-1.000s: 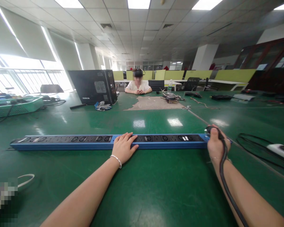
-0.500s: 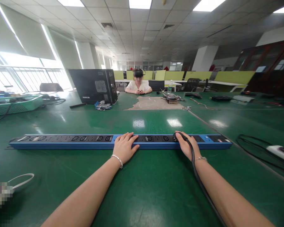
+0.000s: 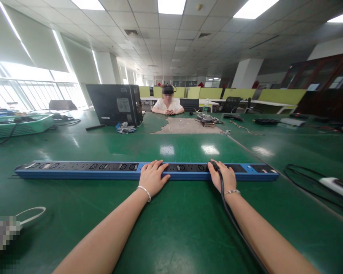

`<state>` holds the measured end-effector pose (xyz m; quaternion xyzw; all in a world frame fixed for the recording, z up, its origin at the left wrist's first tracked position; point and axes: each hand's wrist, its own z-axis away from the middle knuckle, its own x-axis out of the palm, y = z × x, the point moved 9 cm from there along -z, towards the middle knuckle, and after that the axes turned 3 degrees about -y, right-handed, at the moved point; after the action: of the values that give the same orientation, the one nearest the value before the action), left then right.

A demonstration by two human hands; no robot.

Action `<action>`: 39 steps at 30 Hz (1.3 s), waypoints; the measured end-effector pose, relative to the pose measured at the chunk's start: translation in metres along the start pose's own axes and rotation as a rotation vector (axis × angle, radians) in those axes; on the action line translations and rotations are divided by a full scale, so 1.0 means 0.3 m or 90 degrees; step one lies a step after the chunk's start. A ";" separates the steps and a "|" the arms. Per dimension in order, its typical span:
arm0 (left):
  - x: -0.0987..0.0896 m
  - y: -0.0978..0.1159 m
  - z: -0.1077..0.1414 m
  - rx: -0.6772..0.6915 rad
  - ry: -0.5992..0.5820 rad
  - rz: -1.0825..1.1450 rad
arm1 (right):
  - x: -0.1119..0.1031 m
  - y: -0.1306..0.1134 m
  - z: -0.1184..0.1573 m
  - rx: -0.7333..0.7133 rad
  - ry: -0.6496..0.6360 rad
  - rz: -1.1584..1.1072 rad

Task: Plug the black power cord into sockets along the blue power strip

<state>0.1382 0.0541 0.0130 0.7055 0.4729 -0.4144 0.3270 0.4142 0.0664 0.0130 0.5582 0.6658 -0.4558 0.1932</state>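
A long blue power strip (image 3: 83, 175) with a black face and several sockets lies across the green table. My left hand (image 3: 153, 178) rests on it just left of its middle, fingers laid over the top and the thumb apart. Farther right, my right hand (image 3: 224, 179) grips a black power plug (image 3: 214, 165) against the socket face. Its prongs are out of sight, so I cannot tell how deep it sits. From the plug a thick black cord (image 3: 223, 201) runs down toward me along my right forearm.
A black computer case (image 3: 114, 104) and a pair of gloves (image 3: 126, 128) are at the back left. A green basket (image 3: 26, 129) holds cables. Another person (image 3: 168, 102) sits opposite. Thin black cables (image 3: 299, 175) and a white device (image 3: 337, 187) lie to the right.
My right hand has turned a little and shifted slightly left, still on the plug, and the cord has swung left with it. My left hand stays on the strip.
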 end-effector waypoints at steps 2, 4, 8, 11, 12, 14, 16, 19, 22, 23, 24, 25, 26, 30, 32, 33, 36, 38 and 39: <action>0.002 -0.001 0.000 0.000 0.000 0.001 | 0.004 0.003 0.007 -0.002 0.008 0.010; 0.003 0.000 0.001 0.002 0.001 0.001 | 0.005 0.005 0.017 0.002 0.015 0.015; 0.003 0.002 0.003 0.007 0.003 0.001 | -0.005 -0.005 0.040 -0.006 0.040 0.031; 0.001 0.001 0.003 0.007 0.006 0.002 | -0.017 -0.012 0.053 -0.014 0.064 0.034; 0.000 0.001 0.003 0.007 0.007 0.002 | -0.020 -0.014 0.056 -0.016 0.069 0.034; -0.002 0.000 0.002 0.007 0.007 0.004 | -0.025 -0.016 0.058 -0.020 0.077 0.036; -0.004 0.000 0.002 0.005 0.006 0.007 | -0.032 -0.017 0.058 -0.025 0.090 0.040; -0.006 0.001 0.004 0.004 0.006 0.013 | -0.044 -0.016 0.054 -0.032 0.117 0.046; -0.006 0.002 0.005 0.005 0.008 0.019 | -0.046 -0.017 0.045 -0.053 0.122 0.045; -0.004 0.001 0.005 0.004 0.007 0.021 | -0.046 -0.017 0.041 -0.060 0.121 0.041; -0.003 0.000 0.005 0.003 0.007 0.023 | -0.047 -0.019 0.039 -0.071 0.119 0.033; -0.002 0.000 0.005 0.006 0.006 0.025 | -0.049 -0.022 0.037 -0.082 0.121 0.024; -0.001 0.001 0.004 0.009 0.004 0.027 | -0.051 -0.023 0.035 -0.088 0.121 0.022; 0.003 0.002 0.003 0.005 -0.005 0.043 | -0.046 -0.023 0.028 -0.098 0.102 0.037; 0.002 0.001 0.003 -0.003 -0.004 0.050 | -0.035 -0.016 0.021 -0.093 0.088 0.057; 0.001 0.002 0.003 -0.005 -0.003 0.053 | -0.035 -0.005 0.016 -0.078 0.096 0.068; 0.001 0.004 0.002 -0.003 0.004 0.062 | -0.012 0.034 -0.009 -0.039 0.075 0.089; 0.001 0.003 0.002 -0.004 0.009 0.064 | 0.014 0.062 -0.026 -0.012 0.035 0.097; 0.001 0.002 0.002 -0.005 0.013 0.064 | 0.022 0.071 -0.032 -0.003 0.022 0.097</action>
<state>0.1388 0.0536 0.0125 0.7315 0.4413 -0.3886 0.3453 0.4343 0.0772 0.0045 0.6147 0.6258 -0.4281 0.2172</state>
